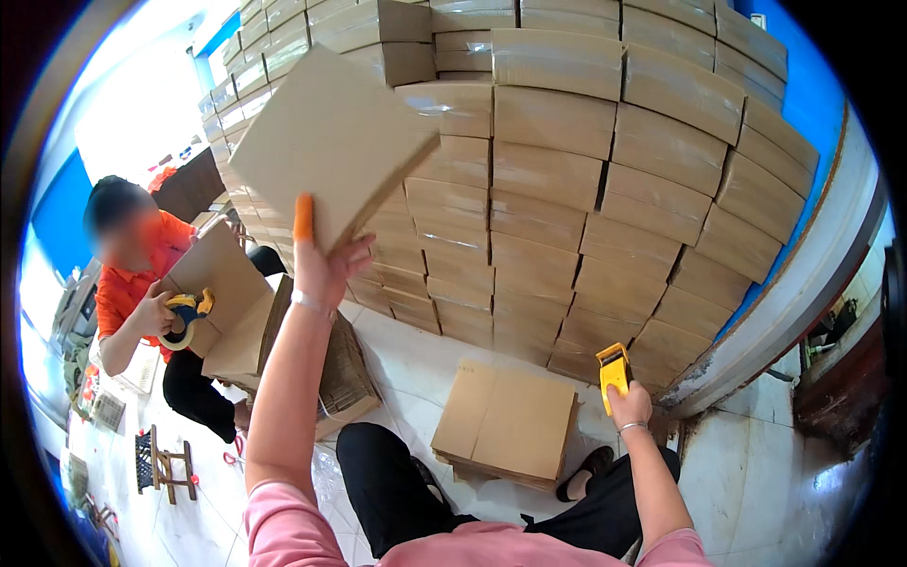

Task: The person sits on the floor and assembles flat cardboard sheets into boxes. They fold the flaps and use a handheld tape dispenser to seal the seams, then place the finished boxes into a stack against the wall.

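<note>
A closed cardboard box (331, 142) is held up and tilted ahead of me on the left. My left hand (326, 269) grips it by its lower corner, with an orange finger cover lying against the box's face. Low on the right, my right hand (631, 406) is wrapped around a yellow tape dispenser (614, 370), away from the box. Between my feet, a stack of flat cardboard sheets (505, 416) lies on the floor.
A tall wall of stacked cardboard boxes (553, 123) stands ahead. At left, a co-worker in orange (118, 293) holds another tape dispenser (187, 317) against an open carton (227, 279). Bundled flat cardboard (345, 373) sits by my left knee, a small wooden stool (168, 463) further left.
</note>
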Demonstrator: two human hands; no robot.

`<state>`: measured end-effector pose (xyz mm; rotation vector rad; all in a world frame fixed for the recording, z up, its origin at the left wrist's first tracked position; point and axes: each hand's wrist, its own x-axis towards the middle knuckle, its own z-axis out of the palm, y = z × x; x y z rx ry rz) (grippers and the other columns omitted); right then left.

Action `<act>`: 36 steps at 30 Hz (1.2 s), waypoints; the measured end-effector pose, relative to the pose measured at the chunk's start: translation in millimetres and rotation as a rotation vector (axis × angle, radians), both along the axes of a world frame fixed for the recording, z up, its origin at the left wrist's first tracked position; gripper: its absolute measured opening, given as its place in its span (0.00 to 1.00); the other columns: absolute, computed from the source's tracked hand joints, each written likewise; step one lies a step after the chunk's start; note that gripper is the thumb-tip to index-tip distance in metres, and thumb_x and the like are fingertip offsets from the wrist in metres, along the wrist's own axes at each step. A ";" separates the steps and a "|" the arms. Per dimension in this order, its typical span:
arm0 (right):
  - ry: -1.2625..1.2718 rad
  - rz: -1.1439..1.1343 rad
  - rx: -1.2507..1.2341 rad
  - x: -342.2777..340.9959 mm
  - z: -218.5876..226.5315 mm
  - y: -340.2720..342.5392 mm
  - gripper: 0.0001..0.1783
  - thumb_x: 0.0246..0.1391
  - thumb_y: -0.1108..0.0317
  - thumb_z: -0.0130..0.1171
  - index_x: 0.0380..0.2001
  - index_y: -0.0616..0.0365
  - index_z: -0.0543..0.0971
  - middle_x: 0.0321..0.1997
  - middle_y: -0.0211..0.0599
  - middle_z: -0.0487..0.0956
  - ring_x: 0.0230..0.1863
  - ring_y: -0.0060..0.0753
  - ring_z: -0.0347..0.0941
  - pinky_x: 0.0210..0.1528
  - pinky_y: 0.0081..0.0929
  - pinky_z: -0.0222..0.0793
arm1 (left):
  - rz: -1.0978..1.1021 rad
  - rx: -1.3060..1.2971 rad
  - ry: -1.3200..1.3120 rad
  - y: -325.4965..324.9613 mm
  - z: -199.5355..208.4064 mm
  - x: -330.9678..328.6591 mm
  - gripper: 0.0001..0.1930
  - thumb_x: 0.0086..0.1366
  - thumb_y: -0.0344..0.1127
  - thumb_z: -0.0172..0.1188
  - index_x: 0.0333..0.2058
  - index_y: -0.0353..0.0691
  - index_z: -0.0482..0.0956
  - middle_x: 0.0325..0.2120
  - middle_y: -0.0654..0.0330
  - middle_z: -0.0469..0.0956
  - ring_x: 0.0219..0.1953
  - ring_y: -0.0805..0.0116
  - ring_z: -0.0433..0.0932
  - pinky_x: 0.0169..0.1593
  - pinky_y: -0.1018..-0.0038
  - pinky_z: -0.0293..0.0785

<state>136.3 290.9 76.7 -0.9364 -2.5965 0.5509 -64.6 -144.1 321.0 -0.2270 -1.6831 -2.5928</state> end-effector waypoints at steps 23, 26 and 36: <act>-0.059 0.168 -0.260 2.8 -22.4 3.0 0.25 0.37 0.49 0.60 0.24 0.65 0.79 0.27 0.53 0.79 0.31 0.53 0.76 0.35 0.43 0.71 | 0.401 -0.244 -0.073 125.6 144.0 -119.1 0.45 0.43 0.68 0.61 0.55 0.44 0.65 0.52 0.54 0.63 0.43 0.51 0.63 0.51 0.46 0.61; -0.057 0.180 -0.294 1.3 -23.7 2.0 0.25 0.37 0.49 0.60 0.23 0.65 0.79 0.27 0.54 0.79 0.31 0.53 0.76 0.35 0.43 0.71 | 0.323 -0.249 0.036 119.6 139.3 -120.1 0.44 0.45 0.66 0.61 0.55 0.43 0.65 0.54 0.54 0.60 0.45 0.50 0.62 0.53 0.44 0.58; -0.056 0.206 -0.258 5.0 -14.3 -1.7 0.25 0.36 0.50 0.61 0.23 0.66 0.78 0.25 0.56 0.78 0.30 0.54 0.76 0.34 0.42 0.71 | 0.373 -0.280 0.447 98.6 122.8 -109.0 0.57 0.45 0.34 0.73 0.67 0.43 0.39 0.44 0.50 0.74 0.43 0.63 0.76 0.34 0.72 0.76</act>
